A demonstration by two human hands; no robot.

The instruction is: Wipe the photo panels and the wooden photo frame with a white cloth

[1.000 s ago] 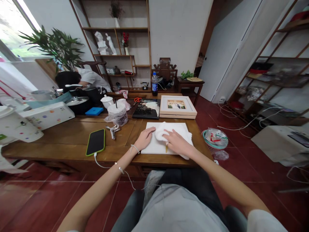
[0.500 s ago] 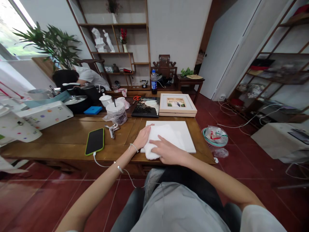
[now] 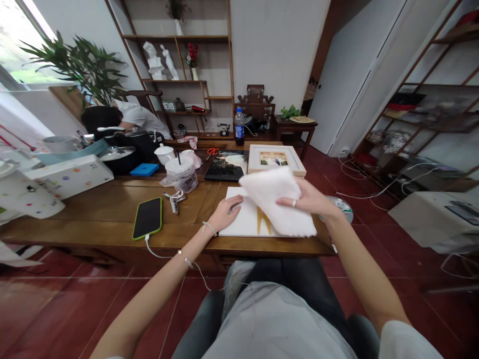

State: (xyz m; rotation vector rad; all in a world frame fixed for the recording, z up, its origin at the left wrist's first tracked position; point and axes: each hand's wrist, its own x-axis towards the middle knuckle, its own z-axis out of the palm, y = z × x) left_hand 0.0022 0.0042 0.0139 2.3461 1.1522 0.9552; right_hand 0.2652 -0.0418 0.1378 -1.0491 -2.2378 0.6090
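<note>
In the head view a white flat board [image 3: 245,220] lies near the front edge of the wooden table, with a golden-yellow shape [image 3: 259,222] on its face. My left hand [image 3: 225,213] rests on the board's left side, fingers stretched out and holding nothing. Raised over the right part of the board, my right hand [image 3: 313,197] pinches a white towel [image 3: 279,198] between thumb and fingers. The towel hangs spread out and hides much of the board. A ring shows on a right-hand finger.
Behind the board lie a framed picture [image 3: 277,152] and a dark photo panel [image 3: 225,167]. A bagged cup [image 3: 180,174], a phone [image 3: 147,218] with its cable and a silver metal piece [image 3: 174,202] stand left. Farther back a person leans at the table [image 3: 140,119].
My right hand has lifted the towel off the board and moved right and up, uncovering the yellow shape. My left hand stays on the board's left side, now clear of the towel.
</note>
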